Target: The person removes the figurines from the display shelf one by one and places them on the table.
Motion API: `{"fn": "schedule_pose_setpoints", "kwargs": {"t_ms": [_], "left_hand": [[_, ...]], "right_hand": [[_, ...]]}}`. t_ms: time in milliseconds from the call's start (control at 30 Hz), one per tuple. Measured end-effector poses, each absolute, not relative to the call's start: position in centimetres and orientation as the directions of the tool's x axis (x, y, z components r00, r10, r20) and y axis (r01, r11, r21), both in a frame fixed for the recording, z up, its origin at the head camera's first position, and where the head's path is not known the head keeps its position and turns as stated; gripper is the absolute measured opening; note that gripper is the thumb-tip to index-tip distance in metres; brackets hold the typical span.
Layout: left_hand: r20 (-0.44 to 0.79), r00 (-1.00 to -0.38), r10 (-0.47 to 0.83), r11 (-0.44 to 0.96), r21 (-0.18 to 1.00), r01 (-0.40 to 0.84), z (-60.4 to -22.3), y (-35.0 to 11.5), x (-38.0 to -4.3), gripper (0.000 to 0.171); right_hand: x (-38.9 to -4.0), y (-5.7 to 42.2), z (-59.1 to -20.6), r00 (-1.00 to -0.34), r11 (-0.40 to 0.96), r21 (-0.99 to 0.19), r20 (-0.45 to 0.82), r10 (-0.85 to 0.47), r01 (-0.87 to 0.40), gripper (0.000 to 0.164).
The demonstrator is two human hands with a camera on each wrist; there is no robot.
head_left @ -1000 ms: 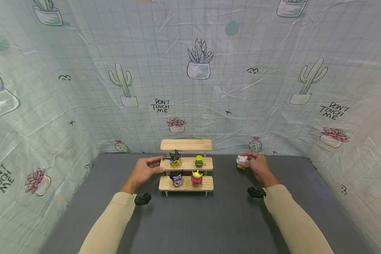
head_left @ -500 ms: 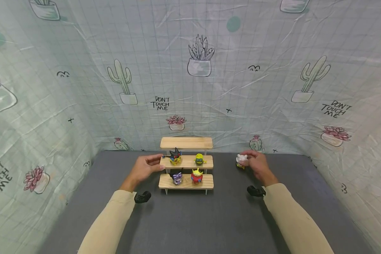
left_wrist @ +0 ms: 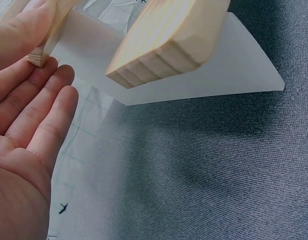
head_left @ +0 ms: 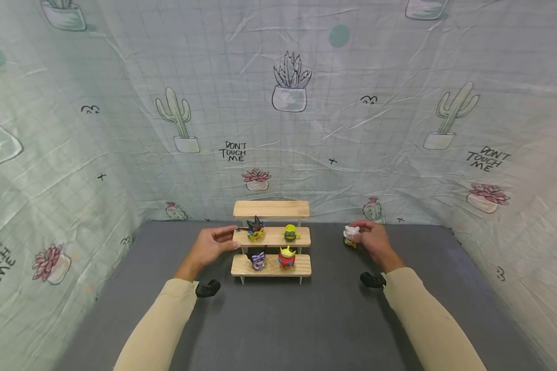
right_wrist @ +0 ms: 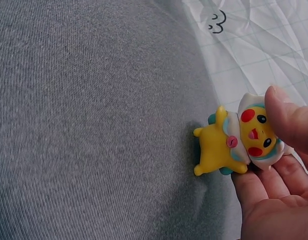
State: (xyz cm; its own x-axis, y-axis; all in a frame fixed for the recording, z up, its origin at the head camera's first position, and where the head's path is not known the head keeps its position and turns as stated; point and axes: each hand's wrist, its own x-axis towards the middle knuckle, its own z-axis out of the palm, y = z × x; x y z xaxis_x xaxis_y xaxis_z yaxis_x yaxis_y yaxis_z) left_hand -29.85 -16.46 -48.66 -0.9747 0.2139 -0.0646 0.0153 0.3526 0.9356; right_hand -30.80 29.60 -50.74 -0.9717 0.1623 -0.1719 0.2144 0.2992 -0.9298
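Note:
My left hand (head_left: 209,246) pinches the left end of the middle tier of a small three-tier wooden display shelf (head_left: 270,266). In the left wrist view, the thumb lies on one face of the board (left_wrist: 43,47) and fingertips touch the other. To the right of the shelf, my right hand (head_left: 375,243) grips a yellow Pikachu figurine (right_wrist: 218,145) by its white-hooded head, between thumb and fingers. Its feet are at or just over the grey tabletop; contact is unclear.
The middle tier bears a black-eared yellow figurine (head_left: 255,231) and a yellow-and-grey one (head_left: 290,233). On the lowest tier stand a purple-and-black figurine (head_left: 258,260) and a red one with a yellow-green head (head_left: 287,257). A cactus-print cloth (head_left: 334,129) hangs behind the grey table (head_left: 278,324).
The head view has shifted slightly. Both hands, the shelf and the Pikachu figurine otherwise stay where they were.

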Motion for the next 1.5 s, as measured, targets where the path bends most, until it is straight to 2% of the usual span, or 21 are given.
{"fn": "schedule_pose_setpoints", "kwargs": {"t_ms": [200,633,867,1100,1267,1500], "left_hand": [[-0.071,-0.978,0.199,0.361,0.933,0.006,-48.8,-16.5,-29.8,0.061],[-0.059,-0.979,0.193,0.363,0.932,0.016,-49.0,-16.3,-29.7,0.061],[-0.049,-0.98,0.194,0.361,0.932,0.025,-49.1,-16.3,-29.8,0.061],[-0.047,-0.981,0.19,0.378,0.925,0.029,-49.0,-16.4,-29.9,0.061],[-0.05,-0.98,0.192,0.368,0.93,0.025,-49.0,-16.5,-30.0,0.062],[-0.05,-0.978,0.202,0.367,0.93,0.028,-48.9,-16.5,-30.0,0.063]], "right_hand": [[-30.6,29.7,-50.6,-0.981,0.372,-0.909,-0.148,0.129,0.186,0.042],[-30.1,29.9,-50.0,-0.992,0.398,-0.91,-0.08,0.099,0.113,0.045],[-29.7,29.8,-49.1,-0.991,0.329,-0.943,-0.011,0.135,0.055,0.048],[-28.9,29.4,-47.3,-0.985,0.245,-0.967,0.103,0.14,-0.067,0.045],[-28.0,29.0,-46.1,-0.986,0.203,-0.972,0.137,0.099,-0.115,0.043],[-26.6,28.2,-45.0,-0.984,0.238,-0.955,0.18,0.001,-0.174,0.043]]}}
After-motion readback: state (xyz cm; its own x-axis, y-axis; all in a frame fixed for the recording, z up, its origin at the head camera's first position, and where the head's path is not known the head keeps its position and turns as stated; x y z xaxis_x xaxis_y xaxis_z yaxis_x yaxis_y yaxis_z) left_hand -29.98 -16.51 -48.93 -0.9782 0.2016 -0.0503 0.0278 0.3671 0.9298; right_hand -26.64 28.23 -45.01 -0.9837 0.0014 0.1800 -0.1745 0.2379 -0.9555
